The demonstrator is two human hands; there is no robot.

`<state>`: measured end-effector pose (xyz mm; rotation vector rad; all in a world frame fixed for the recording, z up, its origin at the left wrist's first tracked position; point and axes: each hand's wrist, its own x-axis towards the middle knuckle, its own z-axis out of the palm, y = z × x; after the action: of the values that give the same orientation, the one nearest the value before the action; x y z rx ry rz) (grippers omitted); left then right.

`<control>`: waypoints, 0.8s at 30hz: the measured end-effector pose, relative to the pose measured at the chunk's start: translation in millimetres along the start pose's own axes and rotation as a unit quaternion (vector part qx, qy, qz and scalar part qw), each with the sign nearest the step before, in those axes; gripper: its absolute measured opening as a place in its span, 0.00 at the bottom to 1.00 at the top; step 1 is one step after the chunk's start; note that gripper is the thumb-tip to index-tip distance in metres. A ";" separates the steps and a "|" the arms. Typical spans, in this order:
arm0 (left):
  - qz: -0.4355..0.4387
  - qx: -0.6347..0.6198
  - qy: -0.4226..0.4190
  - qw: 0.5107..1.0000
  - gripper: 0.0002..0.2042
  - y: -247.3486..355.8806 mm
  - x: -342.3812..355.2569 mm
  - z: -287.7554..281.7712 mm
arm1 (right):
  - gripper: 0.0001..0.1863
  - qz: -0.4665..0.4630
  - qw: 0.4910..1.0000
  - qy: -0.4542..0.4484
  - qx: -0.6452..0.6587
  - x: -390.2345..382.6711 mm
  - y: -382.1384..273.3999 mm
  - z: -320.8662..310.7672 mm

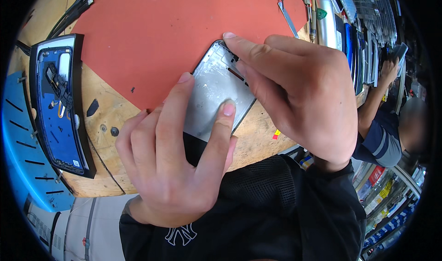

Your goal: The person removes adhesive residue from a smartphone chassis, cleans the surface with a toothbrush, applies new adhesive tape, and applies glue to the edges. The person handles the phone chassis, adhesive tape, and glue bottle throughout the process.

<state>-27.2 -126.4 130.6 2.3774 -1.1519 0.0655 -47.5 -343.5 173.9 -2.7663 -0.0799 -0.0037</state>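
Note:
A silvery phone screen panel (207,93) with a black rim and small dark parts along its upper right edge lies across the front of the red mat (138,40). My left hand (179,155) grips its lower half, fingertips on the left edge and a fingertip pressed on the metal face. My right hand (299,95) has its index finger and thumb closed on the top right corner and edge; anything small between those fingertips is hidden.
An open blue phone housing in a black tray (79,77) and a light-blue slotted fixture (18,118) stand left. Cables (66,17), a blade tool (287,17) and stacked panels (377,12) line the back and right. A co-worker's hand (389,70) holds an object at right.

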 end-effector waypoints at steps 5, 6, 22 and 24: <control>0.005 -0.007 -0.032 0.999 0.20 -5.0 3.9 -8.1 | 0.21 -0.025 1.000 -0.012 0.013 4.0 6.9 -4.6; 0.006 -0.008 -0.041 0.999 0.20 -6.5 5.0 -10.9 | 0.21 -0.030 0.999 -0.022 0.012 4.7 7.8 -5.4; 0.031 -0.014 -0.143 0.989 0.24 -41.1 33.6 -46.7 | 0.24 -0.192 0.972 -0.136 0.029 31.7 51.1 -21.1; 0.023 -0.016 -0.140 0.990 0.25 -40.4 34.3 -47.3 | 0.24 -0.202 0.970 -0.133 0.035 35.2 48.8 -18.9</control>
<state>33.0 -108.9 164.1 2.3853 -1.3232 -0.2782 -9.5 -393.8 174.1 -2.6142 -0.6961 0.2576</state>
